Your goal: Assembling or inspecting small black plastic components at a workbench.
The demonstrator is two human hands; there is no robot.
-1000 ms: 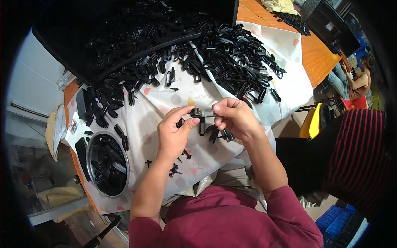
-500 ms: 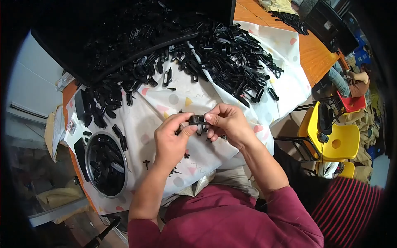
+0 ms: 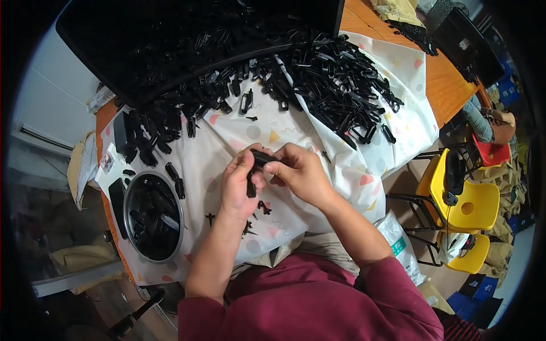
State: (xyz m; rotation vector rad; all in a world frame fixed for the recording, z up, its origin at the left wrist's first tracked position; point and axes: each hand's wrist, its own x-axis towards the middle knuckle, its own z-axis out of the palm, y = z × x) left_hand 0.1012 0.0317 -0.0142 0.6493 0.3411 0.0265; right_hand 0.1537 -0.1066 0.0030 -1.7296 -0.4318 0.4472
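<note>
My left hand [image 3: 238, 184] and my right hand [image 3: 303, 175] meet above the near part of the table. Both are closed on a black plastic piece [image 3: 261, 158], long and narrow, gripped between thumbs and fingers. A second dark part [image 3: 251, 187] sticks out below from the left hand's curled fingers; whether it joins the first I cannot tell. On the cloth beneath lie small black bits [image 3: 264, 208]. Beyond the hands spreads a big heap of black plastic frames [image 3: 335, 74], with one loose frame [image 3: 246, 102] at its near edge.
A round metal-rimmed bowl [image 3: 181, 227] of black parts stands at left, beside a dark flat object [image 3: 116, 207]. A large black container [image 3: 102, 68] lies at the back. Right of the patterned tablecloth [image 3: 364, 187] are yellow chairs [image 3: 483, 199] and a seated person [image 3: 486, 122].
The black piece has been turned from crosswise with its open frame showing to a slanted, solid side. My fingers have wrapped closer around it. The view has shifted slightly.
</note>
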